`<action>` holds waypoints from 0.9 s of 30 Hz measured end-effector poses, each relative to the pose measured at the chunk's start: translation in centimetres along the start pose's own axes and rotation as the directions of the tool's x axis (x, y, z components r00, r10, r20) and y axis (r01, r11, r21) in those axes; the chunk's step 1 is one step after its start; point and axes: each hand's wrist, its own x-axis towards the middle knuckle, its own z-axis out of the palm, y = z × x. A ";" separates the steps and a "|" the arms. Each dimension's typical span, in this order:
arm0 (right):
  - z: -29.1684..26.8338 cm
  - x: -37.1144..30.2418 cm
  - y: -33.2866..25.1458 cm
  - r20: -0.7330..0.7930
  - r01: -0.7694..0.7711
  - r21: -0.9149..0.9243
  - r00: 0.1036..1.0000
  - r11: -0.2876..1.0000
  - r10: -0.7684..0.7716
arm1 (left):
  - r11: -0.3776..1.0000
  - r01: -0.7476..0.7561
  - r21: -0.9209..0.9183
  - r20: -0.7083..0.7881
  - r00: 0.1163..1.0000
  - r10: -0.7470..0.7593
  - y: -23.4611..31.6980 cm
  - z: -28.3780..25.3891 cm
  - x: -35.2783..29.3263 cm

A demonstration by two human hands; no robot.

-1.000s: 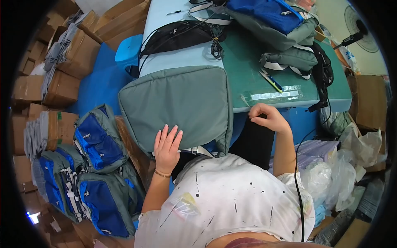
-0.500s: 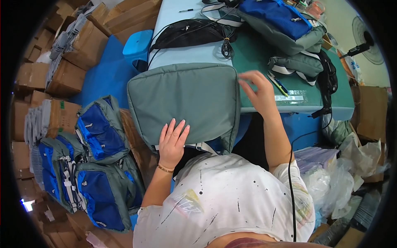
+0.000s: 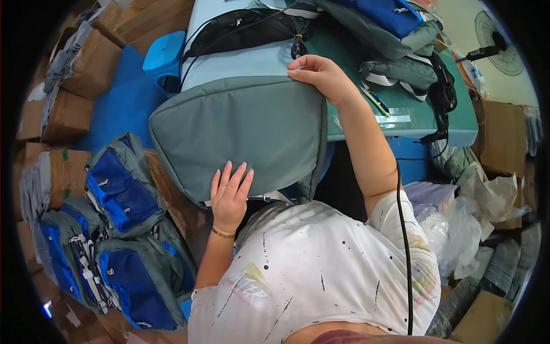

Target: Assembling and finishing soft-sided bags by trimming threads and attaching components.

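Observation:
A grey-green fabric bag (image 3: 240, 135), likely a backpack lying with its smooth panel up, spans from the table edge to my lap. A white strap (image 3: 269, 196) shows at its near edge. My left hand (image 3: 229, 198) rests flat on the lower part of the panel, fingers stretched out. My right hand (image 3: 321, 77) is at the bag's far right edge, thumb and forefinger pinched together just above the seam. Whatever sits between those fingertips, if anything, is too small to make out.
Several blue-and-grey backpacks (image 3: 140, 281) are piled at left, near cardboard boxes (image 3: 91, 66). On the table (image 3: 344, 123) lie a black bag (image 3: 229, 34), a blue-and-grey bag (image 3: 378, 28), a small knife-like tool (image 3: 375, 102) and a bundled cord (image 3: 298, 37). A blue bin (image 3: 164, 54) stands beside it.
My right hand has moved left and away from me, from the bag's right corner to above its far edge, its fingers now pinched. My left hand stays on the panel. The whole view has shifted.

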 end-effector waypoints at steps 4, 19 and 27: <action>0.3 -0.3 0.3 0.062 -0.093 0.296 0.995 0.951 0.078 | 1.000 -0.022 0.005 -0.025 0.999 0.022 -0.3 0.2 -0.7; -2.2 -1.6 7.5 -0.298 0.114 0.131 0.952 0.985 -0.071 | 1.000 0.003 0.001 -0.103 0.995 -0.002 0.6 -1.8 1.1; -2.4 -2.3 11.0 -0.260 0.266 0.181 0.941 0.947 -0.215 | 0.961 0.113 -0.252 -0.248 0.952 -0.177 0.3 -4.5 3.3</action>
